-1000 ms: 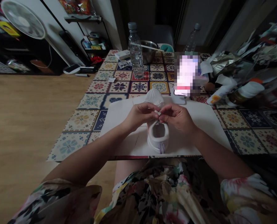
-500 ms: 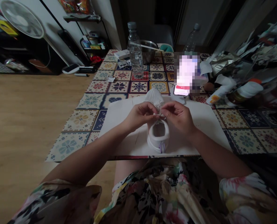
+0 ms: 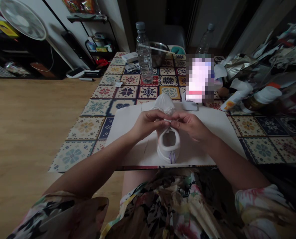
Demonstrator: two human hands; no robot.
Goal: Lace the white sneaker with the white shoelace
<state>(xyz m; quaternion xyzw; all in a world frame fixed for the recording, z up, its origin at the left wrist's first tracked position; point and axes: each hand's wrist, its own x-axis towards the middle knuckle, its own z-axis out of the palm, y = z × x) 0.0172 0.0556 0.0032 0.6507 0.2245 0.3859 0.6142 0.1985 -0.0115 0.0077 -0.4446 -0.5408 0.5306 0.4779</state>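
Observation:
A white shoe (image 3: 162, 153) with purple stripes at its heel stands on a white sheet (image 3: 207, 152), its heel towards me and its toe pointing away. Over the lacing area, my left hand (image 3: 150, 123) pinches the white shoelace (image 3: 169, 121) between thumb and fingers. From the other side my right hand (image 3: 190, 126) closes on the same lace. The fingertips of both hands meet above the shoe's tongue. They cover most of the lace and the middle of the shoe.
Beyond the shoe stands a lit phone (image 3: 199, 78), its screen blurred out. A clear plastic bottle (image 3: 144, 59) and a metal bowl (image 3: 160, 54) are at the back of the tiled-pattern table (image 3: 88, 126). White bottles (image 3: 261, 99) crowd the right side, and a fan (image 3: 23, 20) is at far left.
My right hand has moved slightly left and its fingers now touch those of my left hand. Fingers of both hands have drawn closer together over the lace. The shoe stays in place.

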